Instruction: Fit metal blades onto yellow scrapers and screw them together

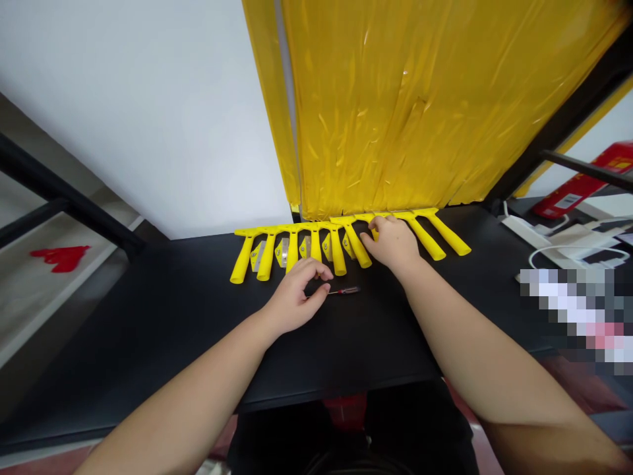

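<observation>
Several yellow T-shaped scrapers (291, 247) lie side by side along the back of the black table, their hollow handles toward me. Between some handles, small yellow plates with screws and silvery strips (281, 254) show. My right hand (394, 243) is on one scraper in the right part of the row, thumb and fingers around its yellow neck; the hand hides most of that handle. My left hand (299, 297) hovers in front of the row, fingers curved and thumb apart, nothing visible in it. Beside its thumb, a small screwdriver (350, 290) lies on the table.
A yellow plastic sheet (386, 112) and a white panel (163, 112) rise behind the black table (163, 330). At right are a red package (568, 188), white devices and cables (568, 241). A red piece (60, 258) lies on the left, beyond a black frame bar (89, 214).
</observation>
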A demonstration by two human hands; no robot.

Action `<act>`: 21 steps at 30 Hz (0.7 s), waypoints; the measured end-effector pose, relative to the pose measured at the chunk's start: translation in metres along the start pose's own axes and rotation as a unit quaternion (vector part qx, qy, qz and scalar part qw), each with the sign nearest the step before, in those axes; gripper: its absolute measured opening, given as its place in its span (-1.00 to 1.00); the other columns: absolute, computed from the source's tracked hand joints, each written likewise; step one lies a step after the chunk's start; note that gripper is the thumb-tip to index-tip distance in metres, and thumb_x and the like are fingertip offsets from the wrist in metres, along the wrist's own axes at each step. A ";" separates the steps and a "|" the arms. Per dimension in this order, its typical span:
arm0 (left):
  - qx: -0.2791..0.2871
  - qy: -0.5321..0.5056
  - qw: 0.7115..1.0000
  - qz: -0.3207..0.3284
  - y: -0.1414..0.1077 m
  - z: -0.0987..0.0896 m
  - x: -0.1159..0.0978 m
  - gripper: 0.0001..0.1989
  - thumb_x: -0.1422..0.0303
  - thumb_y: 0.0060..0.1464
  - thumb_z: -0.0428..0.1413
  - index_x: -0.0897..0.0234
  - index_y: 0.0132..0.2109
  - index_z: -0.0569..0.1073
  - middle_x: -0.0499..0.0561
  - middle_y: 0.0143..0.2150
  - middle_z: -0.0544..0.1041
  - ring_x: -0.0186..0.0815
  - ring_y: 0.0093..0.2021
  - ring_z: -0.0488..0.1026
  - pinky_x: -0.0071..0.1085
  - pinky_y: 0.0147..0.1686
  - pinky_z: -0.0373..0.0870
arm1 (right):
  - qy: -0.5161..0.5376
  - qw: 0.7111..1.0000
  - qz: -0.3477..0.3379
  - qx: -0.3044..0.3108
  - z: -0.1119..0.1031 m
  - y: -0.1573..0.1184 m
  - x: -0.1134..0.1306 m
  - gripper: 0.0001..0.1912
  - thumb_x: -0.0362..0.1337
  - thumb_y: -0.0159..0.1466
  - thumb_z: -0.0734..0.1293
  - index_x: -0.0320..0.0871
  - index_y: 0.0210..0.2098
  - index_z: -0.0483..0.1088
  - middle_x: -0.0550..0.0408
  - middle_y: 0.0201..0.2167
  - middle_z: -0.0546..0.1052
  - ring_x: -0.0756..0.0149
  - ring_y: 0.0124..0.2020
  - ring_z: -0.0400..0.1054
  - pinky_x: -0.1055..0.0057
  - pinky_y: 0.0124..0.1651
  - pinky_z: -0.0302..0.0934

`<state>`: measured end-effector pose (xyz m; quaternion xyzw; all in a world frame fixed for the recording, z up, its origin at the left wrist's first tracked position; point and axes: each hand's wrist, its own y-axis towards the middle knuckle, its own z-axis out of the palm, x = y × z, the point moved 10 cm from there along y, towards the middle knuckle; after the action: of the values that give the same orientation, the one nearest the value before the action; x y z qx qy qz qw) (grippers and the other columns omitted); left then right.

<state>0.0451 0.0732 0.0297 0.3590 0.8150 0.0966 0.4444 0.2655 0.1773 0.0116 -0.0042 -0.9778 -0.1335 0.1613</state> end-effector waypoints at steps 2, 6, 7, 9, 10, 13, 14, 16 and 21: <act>0.010 0.051 0.999 0.012 0.000 0.002 -0.004 -0.87 0.44 0.33 0.12 0.17 -0.01 0.49 0.05 -0.08 0.58 -0.16 -0.02 0.51 -0.14 0.06 0.44 | -0.036 0.999 0.011 0.003 -0.003 0.000 -0.010 -0.63 -0.11 0.37 0.36 -0.17 0.07 0.56 -0.23 0.03 0.58 -0.14 0.12 0.44 0.08 0.13 0.30; 0.025 0.170 0.985 -0.015 0.008 0.011 -0.005 -0.73 0.29 0.36 0.16 0.15 0.16 0.52 0.09 0.09 0.60 -0.08 0.13 0.50 -0.06 0.18 0.42 | -0.086 0.994 0.032 0.062 0.007 0.000 -0.023 -0.60 -0.07 0.34 0.41 -0.10 0.09 0.59 -0.17 0.07 0.61 -0.18 0.15 0.42 -0.01 0.17 0.26; 0.045 0.206 0.977 -0.027 0.012 0.019 -0.004 -0.67 0.23 0.35 0.18 0.13 0.21 0.52 0.11 0.13 0.59 -0.04 0.17 0.48 -0.02 0.21 0.41 | -0.091 0.993 0.037 0.069 0.008 0.000 -0.024 -0.60 -0.05 0.33 0.41 -0.07 0.08 0.60 -0.15 0.07 0.62 -0.19 0.16 0.41 -0.05 0.18 0.23; 0.090 0.281 0.954 -0.046 0.025 0.035 -0.002 -0.50 0.06 0.33 0.20 0.07 0.32 0.49 0.15 0.24 0.56 0.08 0.24 0.44 0.08 0.24 0.37 | -0.093 0.992 0.044 0.076 0.009 0.000 -0.026 -0.61 -0.05 0.33 0.42 -0.02 0.09 0.60 -0.11 0.06 0.64 -0.20 0.19 0.39 -0.09 0.21 0.18; 0.110 0.305 0.944 -0.054 0.033 0.044 0.000 -0.46 0.02 0.33 0.19 0.05 0.35 0.47 0.16 0.28 0.53 0.11 0.27 0.42 0.10 0.26 0.35 | -0.093 0.991 0.047 0.078 0.010 0.000 -0.026 -0.61 -0.06 0.33 0.42 -0.01 0.09 0.59 -0.10 0.07 0.65 -0.19 0.20 0.39 -0.10 0.22 0.16; 0.153 0.358 0.919 -0.061 0.060 0.068 0.007 -0.41 -0.04 0.34 0.14 -0.04 0.42 0.42 0.18 0.35 0.48 0.17 0.32 0.36 0.13 0.28 0.28 | -0.094 0.991 0.054 0.079 0.010 0.001 -0.027 -0.61 -0.08 0.33 0.42 -0.01 0.11 0.59 -0.10 0.07 0.66 -0.18 0.21 0.38 -0.08 0.22 0.13; 0.154 0.369 0.914 -0.066 0.069 0.073 0.011 -0.42 -0.05 0.35 0.12 -0.05 0.42 0.42 0.18 0.35 0.47 0.17 0.31 0.36 0.13 0.27 0.27 | -0.094 0.991 0.055 0.078 0.009 0.000 -0.028 -0.62 -0.08 0.33 0.41 -0.01 0.11 0.59 -0.10 0.07 0.66 -0.18 0.21 0.39 -0.07 0.22 0.13; 0.162 0.381 0.907 -0.071 0.082 0.084 0.016 -0.45 -0.08 0.35 0.10 -0.03 0.35 0.50 0.18 0.24 0.54 0.14 0.23 0.41 0.09 0.23 0.29 | -0.093 0.991 0.057 0.078 0.009 0.000 -0.028 -0.62 -0.08 0.34 0.40 0.00 0.11 0.59 -0.10 0.06 0.66 -0.18 0.20 0.40 -0.06 0.21 0.13; 0.173 0.397 0.900 -0.046 0.092 0.101 0.021 -0.64 0.06 0.38 0.10 0.04 0.14 0.64 0.11 0.00 0.61 0.03 0.11 0.45 0.00 0.21 0.27 | -0.081 0.991 0.065 0.085 0.010 0.001 -0.030 -0.63 -0.10 0.35 0.40 0.01 0.11 0.59 -0.09 0.03 0.67 -0.15 0.18 0.44 -0.04 0.20 0.13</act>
<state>0.1642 0.1373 0.0009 0.3248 0.9432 0.0679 0.0187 0.2912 0.1819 -0.0072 -0.0648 -0.9932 -0.0387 0.0892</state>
